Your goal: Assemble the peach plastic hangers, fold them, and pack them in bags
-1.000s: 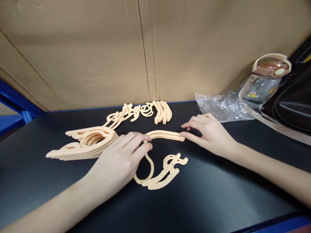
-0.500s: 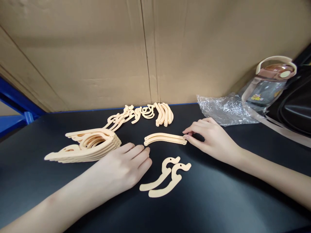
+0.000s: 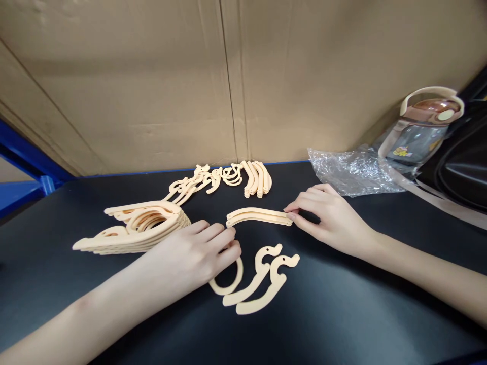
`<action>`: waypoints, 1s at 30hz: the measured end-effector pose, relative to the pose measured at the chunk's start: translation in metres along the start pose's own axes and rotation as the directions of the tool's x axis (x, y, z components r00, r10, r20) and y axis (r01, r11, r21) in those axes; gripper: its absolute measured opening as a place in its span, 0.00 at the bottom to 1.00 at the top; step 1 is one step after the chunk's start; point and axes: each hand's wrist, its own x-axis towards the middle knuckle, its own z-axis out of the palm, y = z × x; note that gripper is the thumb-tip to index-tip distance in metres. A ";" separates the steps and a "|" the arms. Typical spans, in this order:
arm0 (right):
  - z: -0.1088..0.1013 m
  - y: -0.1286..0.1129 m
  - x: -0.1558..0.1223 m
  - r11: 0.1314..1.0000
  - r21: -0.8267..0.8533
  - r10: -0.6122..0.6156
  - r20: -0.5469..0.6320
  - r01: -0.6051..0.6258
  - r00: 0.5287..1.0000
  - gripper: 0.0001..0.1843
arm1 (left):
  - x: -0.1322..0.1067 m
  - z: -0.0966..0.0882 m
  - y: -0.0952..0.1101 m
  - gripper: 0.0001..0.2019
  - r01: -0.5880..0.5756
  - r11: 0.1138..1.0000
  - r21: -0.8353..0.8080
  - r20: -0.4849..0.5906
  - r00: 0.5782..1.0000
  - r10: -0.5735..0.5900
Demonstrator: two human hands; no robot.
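Observation:
My left hand is closed, its fingers curled over a curved cream piece like an open ring, partly hidden beneath it. Just right of that lie two cream hook-shaped pieces with small holes, side by side. My right hand pinches the right end of two long, gently curved cream bars with holes at their ends, lying against each other. Left of my left hand is a stack of cream folding hangers, folded, its near side partly covered by my wrist.
Loose hook pieces and a bundle of curved bars lie at the back of the black table. Clear plastic wrap and a strapped water bottle are at right. Cardboard stands behind; a blue frame is at left.
The ring-like curved piece now shows below my left hand, beside the hook pieces, which have shifted slightly. My right hand stays at the bars' end.

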 end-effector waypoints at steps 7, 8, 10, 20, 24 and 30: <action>-0.001 -0.002 0.000 0.999 0.003 -0.048 0.003 0.048 0.999 0.08 | 0.008 0.002 0.004 0.16 -0.024 0.996 0.088 0.028 0.999 0.021; -0.002 -0.003 -0.001 0.998 0.013 -0.061 -0.003 0.061 0.998 0.08 | 0.008 0.004 0.005 0.14 0.029 1.000 -0.004 0.005 1.000 -0.029; -0.002 -0.008 -0.002 0.994 0.055 -0.096 -0.008 0.096 0.995 0.07 | 0.009 0.004 0.010 0.10 0.137 0.972 -0.190 -0.014 0.990 -0.142; -0.016 -0.053 -0.008 0.845 0.534 -0.113 0.125 0.029 0.986 0.08 | 0.010 -0.007 0.035 0.11 0.167 0.771 -0.615 0.032 0.982 -0.187; -0.016 -0.051 -0.008 0.728 0.662 0.045 0.211 -0.177 0.976 0.11 | 0.008 -0.004 0.037 0.09 0.115 0.812 -0.572 -0.024 0.987 -0.157; -0.008 -0.028 -0.004 0.508 0.793 0.353 0.165 -0.337 0.921 0.18 | 0.010 0.001 0.020 0.12 0.154 0.988 -0.007 -0.199 0.968 -0.153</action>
